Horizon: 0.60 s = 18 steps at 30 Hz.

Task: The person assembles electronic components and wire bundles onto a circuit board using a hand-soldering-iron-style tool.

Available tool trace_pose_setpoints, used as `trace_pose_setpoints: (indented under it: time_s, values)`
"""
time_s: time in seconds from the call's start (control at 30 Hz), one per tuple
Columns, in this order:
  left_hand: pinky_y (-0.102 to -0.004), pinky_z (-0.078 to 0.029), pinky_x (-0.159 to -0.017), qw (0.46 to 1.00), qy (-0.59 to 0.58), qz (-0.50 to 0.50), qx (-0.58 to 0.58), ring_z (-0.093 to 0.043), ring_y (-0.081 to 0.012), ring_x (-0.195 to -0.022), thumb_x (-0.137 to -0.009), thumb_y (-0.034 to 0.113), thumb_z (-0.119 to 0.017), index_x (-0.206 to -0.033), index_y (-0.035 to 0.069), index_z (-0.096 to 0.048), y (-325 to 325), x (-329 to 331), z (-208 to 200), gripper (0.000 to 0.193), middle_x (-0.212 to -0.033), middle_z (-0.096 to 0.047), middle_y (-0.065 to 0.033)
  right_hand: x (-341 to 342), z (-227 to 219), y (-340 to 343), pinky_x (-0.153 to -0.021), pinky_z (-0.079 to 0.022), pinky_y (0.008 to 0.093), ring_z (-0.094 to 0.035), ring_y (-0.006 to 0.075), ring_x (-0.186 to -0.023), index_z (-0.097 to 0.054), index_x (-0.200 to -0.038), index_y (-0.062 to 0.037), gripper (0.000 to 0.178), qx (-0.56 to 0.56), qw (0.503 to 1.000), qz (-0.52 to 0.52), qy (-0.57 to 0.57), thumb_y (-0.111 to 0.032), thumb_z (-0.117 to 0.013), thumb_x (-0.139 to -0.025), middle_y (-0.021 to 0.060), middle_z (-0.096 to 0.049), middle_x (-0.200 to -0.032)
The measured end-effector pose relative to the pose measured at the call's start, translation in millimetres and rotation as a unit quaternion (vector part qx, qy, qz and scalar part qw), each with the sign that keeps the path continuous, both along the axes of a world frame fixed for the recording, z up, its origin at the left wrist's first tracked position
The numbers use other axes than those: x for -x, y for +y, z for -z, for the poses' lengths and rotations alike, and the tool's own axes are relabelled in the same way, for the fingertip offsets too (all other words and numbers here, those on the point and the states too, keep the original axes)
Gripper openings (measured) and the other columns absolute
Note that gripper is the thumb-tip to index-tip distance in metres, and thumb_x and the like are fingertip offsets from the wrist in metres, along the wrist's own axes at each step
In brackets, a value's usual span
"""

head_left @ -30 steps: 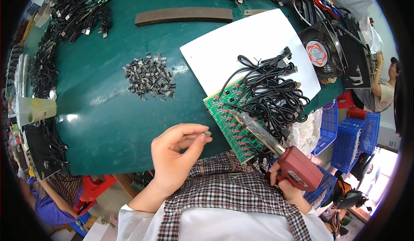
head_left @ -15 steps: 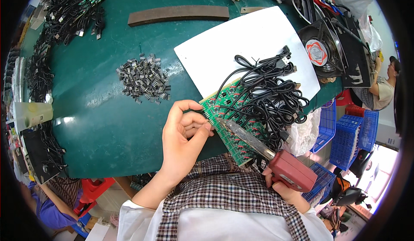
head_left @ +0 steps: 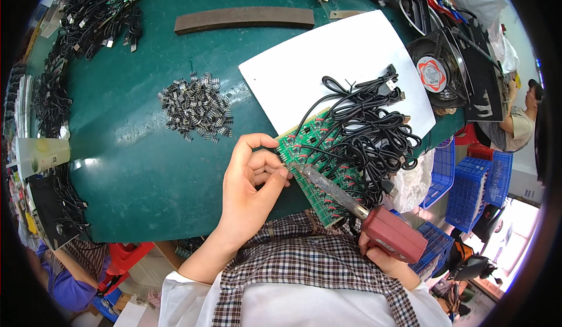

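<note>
A green circuit board (head_left: 321, 195) lies tilted at the table's near edge, partly over a white sheet (head_left: 293, 72). Bundled black USB cables (head_left: 374, 131) fan out from it to the right. My left hand (head_left: 249, 192) is at the board's left edge, index finger on its upper corner, thumb and fingers pinched by the edge; whatever small part they grip is hidden. My right hand (head_left: 383, 261) is wrapped round the red handle of a soldering iron (head_left: 394, 233), and its tip meets the board close to my left fingertips. Left of the board sits a pile of small black pin connectors (head_left: 196, 106).
A brown bar (head_left: 243, 20) lies across the far part of the green table (head_left: 146, 192). More cabled boards (head_left: 96, 17) are heaped at far left. At right stand a fan (head_left: 433, 72) and blue crates (head_left: 468, 189). Other people sit at both sides.
The soldering iron's handle has shifted slightly left and down, its tip staying by the board's left edge. My left hand keeps its pinch. The whole view has moved a little.
</note>
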<state>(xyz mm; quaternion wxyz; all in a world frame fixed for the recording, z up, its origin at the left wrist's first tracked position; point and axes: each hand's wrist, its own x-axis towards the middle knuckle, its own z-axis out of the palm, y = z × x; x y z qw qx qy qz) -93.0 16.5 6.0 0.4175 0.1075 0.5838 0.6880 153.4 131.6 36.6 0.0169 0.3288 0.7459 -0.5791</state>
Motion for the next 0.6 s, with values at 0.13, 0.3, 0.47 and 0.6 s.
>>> trace_pose_setpoints:
  time_s: [0.13, 0.3, 0.47, 0.6]
  values:
    - [-0.0209, -0.046, -0.065, 1.000, -0.004, -0.004, -0.003, -0.055, -0.0085, -0.072, -0.080, -0.010, -0.048, -0.107, 0.002, -0.037, 0.4, 0.0, 0.0, 0.031, -0.075, -0.054, -0.0044, 7.6, -1.9, 3.0, -0.065, -0.050, 0.0277, -0.064, 0.0224, -0.073, -0.054, -0.109, 0.0058, 0.058, -0.019, 1.000, -0.006, 0.019, -0.030, -0.073, -0.067, 0.0122, -0.063, -0.092]
    - [-0.0207, -0.047, -0.062, 1.000, 0.006, 0.001, -0.004, -0.055, -0.0093, -0.072, -0.080, -0.009, -0.050, -0.107, 0.003, -0.037, -0.6, 0.7, 2.5, 0.032, -0.076, -0.053, -0.0036, 15.3, -4.7, 7.5, -0.067, -0.051, 0.0297, -0.064, 0.0247, -0.079, -0.054, -0.108, 0.0060, 0.059, -0.169, 0.978, -0.107, 0.056, -0.031, -0.074, -0.067, 0.0152, -0.062, -0.098]
    - [-0.0206, -0.046, -0.062, 1.000, 0.011, 0.002, -0.006, -0.055, -0.0092, -0.071, -0.079, -0.009, -0.050, -0.106, 0.003, -0.038, 1.7, 0.4, 2.4, 0.032, -0.076, -0.053, -0.0036, 4.2, 2.6, 6.4, -0.069, -0.052, 0.0303, -0.064, 0.0262, -0.081, -0.055, -0.106, 0.0060, 0.057, -0.142, 0.985, -0.064, 0.072, -0.030, -0.074, -0.066, 0.0166, -0.062, -0.099]
    - [-0.0207, -0.046, -0.062, 1.000, 0.015, -0.003, -0.005, -0.055, -0.0093, -0.071, -0.079, -0.008, -0.050, -0.106, 0.003, -0.038, -1.1, 0.6, 3.3, 0.032, -0.076, -0.053, -0.0035, 14.3, -3.7, 7.1, -0.069, -0.052, 0.0301, -0.065, 0.0261, -0.081, -0.055, -0.107, 0.0066, 0.058, -0.170, 0.976, -0.107, 0.080, -0.030, -0.074, -0.065, 0.0164, -0.062, -0.098]
